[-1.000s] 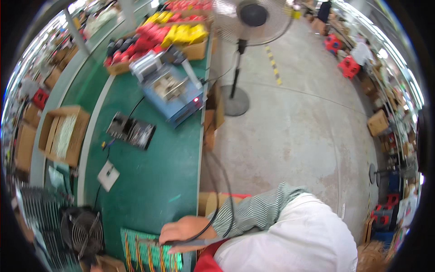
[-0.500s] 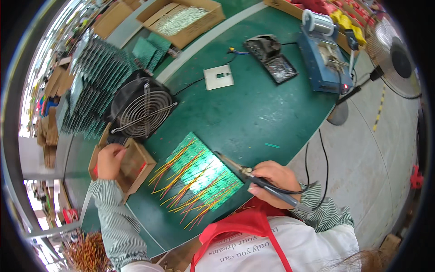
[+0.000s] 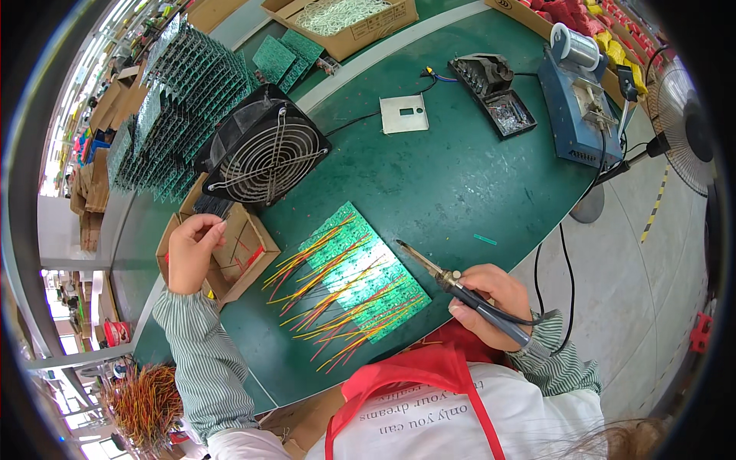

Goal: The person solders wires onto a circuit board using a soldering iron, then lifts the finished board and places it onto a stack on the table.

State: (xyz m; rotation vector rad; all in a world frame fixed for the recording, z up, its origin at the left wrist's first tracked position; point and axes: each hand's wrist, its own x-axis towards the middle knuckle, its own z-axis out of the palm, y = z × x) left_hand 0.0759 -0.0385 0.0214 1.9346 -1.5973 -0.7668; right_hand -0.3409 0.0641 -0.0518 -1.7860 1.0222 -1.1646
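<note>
My left hand [image 3: 193, 251] is over a small cardboard box [image 3: 261, 267], its thumb and forefinger pinched on what looks like a thin black wire. Just behind those fingertips lies a bundle of black wires [image 3: 211, 205] in the box. A soldering iron [image 3: 438, 274] is gripped in my right hand [image 3: 497, 293], its tip pointing up and left, beyond the right edge of the circuit board. That green circuit board [image 3: 391, 276] lies flat on the table between my hands. Rows of red, yellow and black wires [image 3: 326, 314] spread from it toward the left and near side.
A black fan [image 3: 264, 149] stands behind the box, beside stacked circuit boards [image 3: 184, 107]. A white plate [image 3: 404, 115], a black tray [image 3: 506, 115] and a blue soldering station [image 3: 576, 115] with a solder spool [image 3: 576, 47] sit farther back. The iron's cable hangs at the right.
The view has shifted, so the table things appear farther right and higher. My left fingers have come up by the black bundle in the box. My right hand keeps its hold on the soldering iron.
</note>
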